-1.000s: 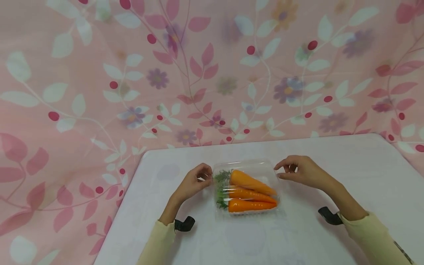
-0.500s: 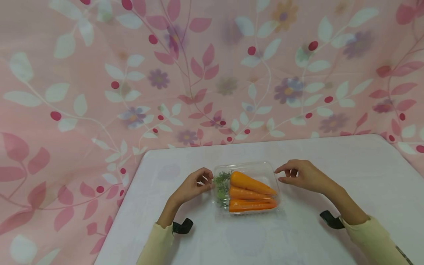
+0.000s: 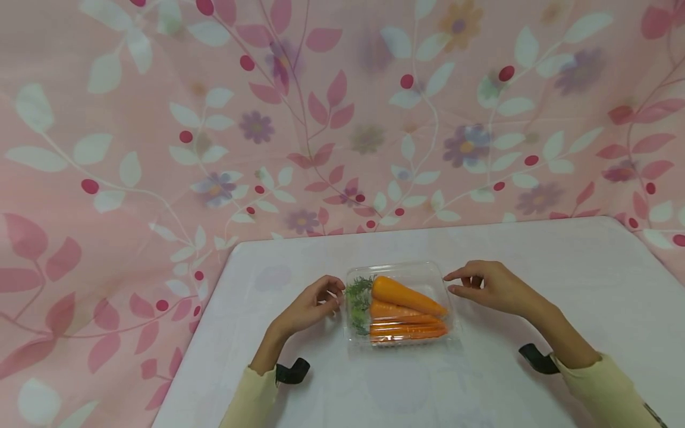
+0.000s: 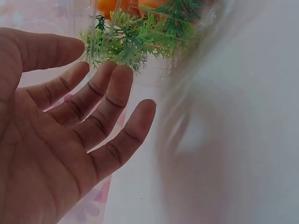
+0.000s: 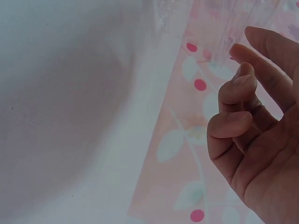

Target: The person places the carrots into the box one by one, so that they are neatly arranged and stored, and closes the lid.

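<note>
A clear plastic box (image 3: 417, 268) stands on the table with its lid over three orange carrots (image 3: 409, 295). Green feathery tops (image 3: 360, 306) lie at the box's left end, and the left wrist view shows these greens (image 4: 135, 39) through the plastic. Beside that end is my left hand (image 3: 310, 306), its fingers loosely bent and nothing in its grasp. On the opposite side my right hand (image 3: 495, 286) has its index finger and thumb near the box's right edge, the other fingers curled in. Whether either hand's fingertips touch the plastic I cannot tell.
The white tabletop (image 3: 398, 386) spreads around the box. A pink floral cloth (image 3: 332, 119) rises behind the table and along its left side. Black wrist mounts (image 3: 293, 371) show at both sleeve cuffs.
Both hands have shifted slightly toward the near side of the table. Glare on the plastic has changed, while the box and carrots stay in about the same place.
</note>
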The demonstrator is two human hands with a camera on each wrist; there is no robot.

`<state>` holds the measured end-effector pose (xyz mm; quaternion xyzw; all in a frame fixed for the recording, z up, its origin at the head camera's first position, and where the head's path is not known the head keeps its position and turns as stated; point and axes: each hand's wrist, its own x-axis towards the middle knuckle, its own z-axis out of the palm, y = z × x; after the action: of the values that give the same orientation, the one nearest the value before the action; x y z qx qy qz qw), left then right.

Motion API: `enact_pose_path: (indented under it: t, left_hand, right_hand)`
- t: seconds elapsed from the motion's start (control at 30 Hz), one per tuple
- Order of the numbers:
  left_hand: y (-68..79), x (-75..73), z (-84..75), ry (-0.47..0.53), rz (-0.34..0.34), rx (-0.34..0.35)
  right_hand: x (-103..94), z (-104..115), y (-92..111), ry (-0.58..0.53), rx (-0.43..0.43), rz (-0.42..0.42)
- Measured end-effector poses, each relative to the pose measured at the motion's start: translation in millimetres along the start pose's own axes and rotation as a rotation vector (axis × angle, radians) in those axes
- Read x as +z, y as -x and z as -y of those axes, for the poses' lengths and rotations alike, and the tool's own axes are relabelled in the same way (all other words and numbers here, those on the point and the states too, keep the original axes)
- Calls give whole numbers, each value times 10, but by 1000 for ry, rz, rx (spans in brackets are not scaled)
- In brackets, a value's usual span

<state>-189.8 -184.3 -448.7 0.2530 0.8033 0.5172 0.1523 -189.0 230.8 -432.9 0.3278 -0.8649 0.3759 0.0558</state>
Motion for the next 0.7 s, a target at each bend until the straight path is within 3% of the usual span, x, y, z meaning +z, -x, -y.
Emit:
enact_pose_path:
  t: [0.33, 0.63, 0.7]
  left_hand:
    - [83, 32, -52, -8, -7, -45]
    - [173, 56, -169, 31, 104, -91]
    - [182, 59, -135, 25, 120, -91]
  right_hand:
    - [47, 93, 33, 10, 97, 26]
    - [30, 159, 97, -22, 158, 76]
    - [28, 167, 112, -30, 171, 94]
